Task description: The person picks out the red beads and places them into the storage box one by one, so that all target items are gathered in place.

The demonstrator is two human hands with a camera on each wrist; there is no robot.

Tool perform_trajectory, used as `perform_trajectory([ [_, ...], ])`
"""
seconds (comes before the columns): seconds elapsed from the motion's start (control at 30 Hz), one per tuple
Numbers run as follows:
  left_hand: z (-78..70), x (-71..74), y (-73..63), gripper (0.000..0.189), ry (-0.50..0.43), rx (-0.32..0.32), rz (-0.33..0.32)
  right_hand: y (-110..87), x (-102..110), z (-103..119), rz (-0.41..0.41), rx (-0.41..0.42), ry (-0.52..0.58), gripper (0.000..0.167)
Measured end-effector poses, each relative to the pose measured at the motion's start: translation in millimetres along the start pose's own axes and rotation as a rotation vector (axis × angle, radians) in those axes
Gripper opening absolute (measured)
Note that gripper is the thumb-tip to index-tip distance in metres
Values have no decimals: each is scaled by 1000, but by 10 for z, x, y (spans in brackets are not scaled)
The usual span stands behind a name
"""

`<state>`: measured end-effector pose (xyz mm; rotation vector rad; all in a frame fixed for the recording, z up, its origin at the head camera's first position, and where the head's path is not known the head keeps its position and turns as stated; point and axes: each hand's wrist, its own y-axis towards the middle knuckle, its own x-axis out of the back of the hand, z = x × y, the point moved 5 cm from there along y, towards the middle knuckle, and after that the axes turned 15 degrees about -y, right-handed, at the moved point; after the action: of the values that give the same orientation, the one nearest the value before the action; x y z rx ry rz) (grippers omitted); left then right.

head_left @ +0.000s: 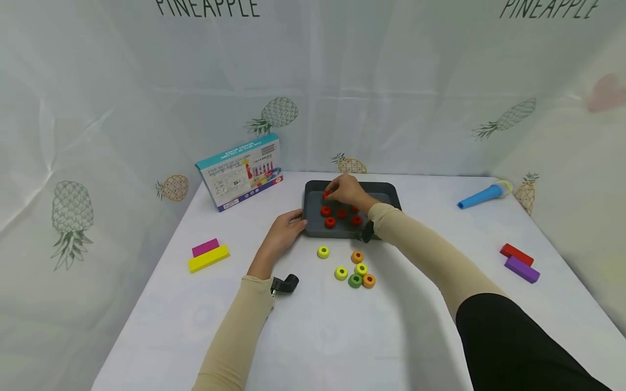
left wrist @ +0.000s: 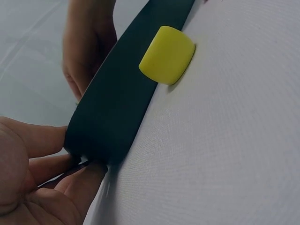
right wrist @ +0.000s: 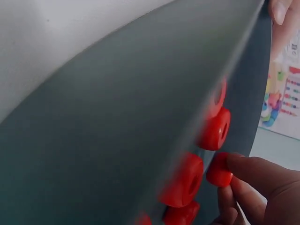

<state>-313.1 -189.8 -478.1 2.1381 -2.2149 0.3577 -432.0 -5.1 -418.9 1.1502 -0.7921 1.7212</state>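
Note:
My left hand [head_left: 285,234] grips the left edge of a dark grey tray [head_left: 311,191]. In the left wrist view, the thumb and fingers close around the tray corner [left wrist: 96,136]. Over the tray, my right hand [head_left: 349,191] pinches a red bead [right wrist: 218,172] between thumb and fingertips. Several other red beads [head_left: 330,222] lie inside the tray below that hand. In front of the tray, on the white table, are yellow beads [head_left: 323,252], orange beads [head_left: 369,280] and a green bead [head_left: 355,280]. My right forearm hides part of the tray's right side.
A printed box [head_left: 242,172] leans at the back left. Yellow [head_left: 208,259] and magenta blocks [head_left: 205,247] lie on the left; red [head_left: 516,254] and purple blocks [head_left: 522,269] on the right. A blue tube-shaped toy [head_left: 481,196] rests at the back right, before a pineapple-print curtain [head_left: 371,125].

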Motion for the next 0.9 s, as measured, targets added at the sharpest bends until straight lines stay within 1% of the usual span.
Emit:
perform_trajectory([
  [0.2, -37, -12, -9, 51, 8, 5, 2, 28, -59, -26, 11, -18, -18, 28],
  [0.4, -28, -12, -20, 50, 12, 12, -9, 34, -116, -25, 14, -16, -21, 29],
  [0.63, -32, -16, -22, 50, 8, 6, -19, 18, -106, -28, -1, -11, -5, 30],
  [0.8, -26, -27, -8, 50, 6, 6, -11, -12, -91, -71, -13, -14, 3, 31],
  [0.9, -11, -14, -10, 49, 3, 9, -16, -43, -62, -54, -27, 13, 25, 31],
])
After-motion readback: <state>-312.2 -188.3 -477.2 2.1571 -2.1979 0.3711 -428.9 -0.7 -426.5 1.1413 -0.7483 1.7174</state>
